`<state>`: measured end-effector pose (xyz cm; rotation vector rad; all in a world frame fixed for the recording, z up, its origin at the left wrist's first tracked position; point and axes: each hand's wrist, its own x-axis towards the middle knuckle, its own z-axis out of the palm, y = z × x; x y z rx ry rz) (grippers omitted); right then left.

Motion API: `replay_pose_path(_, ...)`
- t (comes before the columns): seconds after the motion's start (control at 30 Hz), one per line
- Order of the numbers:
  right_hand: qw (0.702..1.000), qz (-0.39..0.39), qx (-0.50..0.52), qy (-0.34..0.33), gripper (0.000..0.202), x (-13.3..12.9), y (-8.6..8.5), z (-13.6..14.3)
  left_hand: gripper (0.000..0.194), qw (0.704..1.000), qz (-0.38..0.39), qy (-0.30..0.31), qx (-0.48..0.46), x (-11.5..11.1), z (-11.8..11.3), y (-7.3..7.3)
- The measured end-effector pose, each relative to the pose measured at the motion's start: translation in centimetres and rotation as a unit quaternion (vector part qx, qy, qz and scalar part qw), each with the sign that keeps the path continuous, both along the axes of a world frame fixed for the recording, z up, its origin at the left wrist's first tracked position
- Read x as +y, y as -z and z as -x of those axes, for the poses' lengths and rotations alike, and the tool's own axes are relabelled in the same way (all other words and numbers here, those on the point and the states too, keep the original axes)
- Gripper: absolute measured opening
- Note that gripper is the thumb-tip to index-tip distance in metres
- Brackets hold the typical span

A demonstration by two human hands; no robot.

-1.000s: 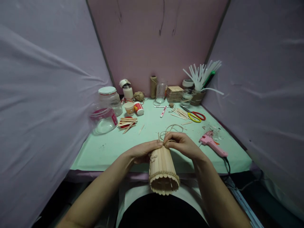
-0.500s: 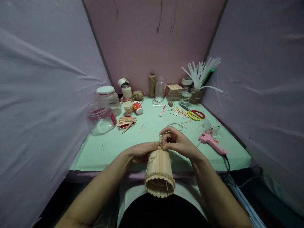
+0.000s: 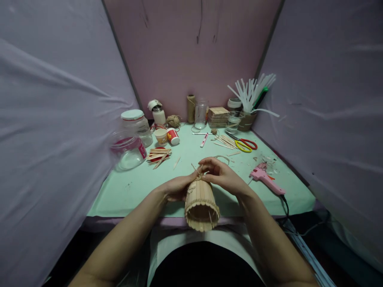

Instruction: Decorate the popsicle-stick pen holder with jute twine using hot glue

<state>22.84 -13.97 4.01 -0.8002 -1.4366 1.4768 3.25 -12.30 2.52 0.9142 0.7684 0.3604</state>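
A round holder made of wooden craft sticks [image 3: 201, 196] is tilted over the table's front edge, its scalloped mouth facing me. Braided twine rings it near the mouth. My left hand [image 3: 179, 187] grips its far end from the left side, the thumb near the top. At that same end, the fingers of my right hand [image 3: 216, 172] pinch a piece of twine [image 3: 197, 170] against the holder. Part of the twine is hidden by the fingers. Behind my right hand, a loose loop of twine [image 3: 223, 158] lies on the table.
To the right lies a pink glue gun [image 3: 267, 179] with its cord running off the edge. Farther back are scissors [image 3: 243, 144], loose craft sticks [image 3: 225, 141] and a pot of glue sticks [image 3: 247, 119]. Clear jars [image 3: 131, 153] and a paper cup [image 3: 172, 136] stand on the left.
The holder has tipped, bringing its mouth up and away from my lap. My right hand has shifted slightly left, and a twine end now sticks up beside its fingers.
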Motion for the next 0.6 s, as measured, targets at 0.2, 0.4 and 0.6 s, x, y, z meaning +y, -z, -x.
replay_pose_path(0.2, 0.98, 0.06, 0.012, 0.189, 0.039, 3.4, 1.5, 1.4, 0.062, 0.998, 0.011, -0.039, -0.043, 1.6, -0.2, -0.3)
replay_pose_path(0.4, 0.944, 0.058, 0.055, 0.321, 0.039, 6.1, 3.4, 1.5, 0.041, 0.989, 0.055, -0.129, -0.038, 3.9, -1.3, 0.0)
replay_pose_path(0.6, 0.935, 0.078, 0.062, 0.341, 0.037, 6.6, 3.9, 1.8, 0.057, 0.981, 0.083, -0.167, -0.055, 5.9, -2.1, 0.2)
